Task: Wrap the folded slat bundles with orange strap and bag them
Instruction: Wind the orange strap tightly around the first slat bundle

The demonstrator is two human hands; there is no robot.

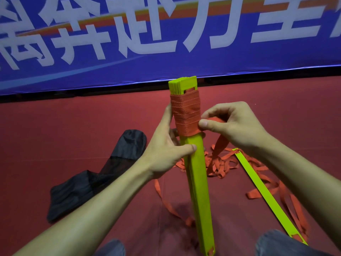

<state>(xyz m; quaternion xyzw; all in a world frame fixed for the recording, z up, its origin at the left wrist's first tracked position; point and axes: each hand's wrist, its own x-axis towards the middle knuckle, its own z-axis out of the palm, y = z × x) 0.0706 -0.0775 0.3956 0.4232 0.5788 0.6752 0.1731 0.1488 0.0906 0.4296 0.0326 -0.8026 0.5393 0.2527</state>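
Note:
A bundle of folded yellow-green slats point(198, 178) stands nearly upright on the red floor between my knees. Orange strap point(185, 113) is wound in several turns around its upper part, just below the top end. My left hand point(166, 148) grips the bundle below the wrapping, thumb across the front face. My right hand point(228, 122) pinches the strap at the right edge of the wrapping, and the strap's free length hangs down from it. A black mesh bag point(96, 174) lies on the floor to the left.
Loose orange strap point(223, 165) lies tangled on the floor behind and right of the bundle. A single yellow-green slat point(265, 193) lies diagonally at the right. A blue banner point(166, 34) with white characters stands along the back. My knees show at the bottom.

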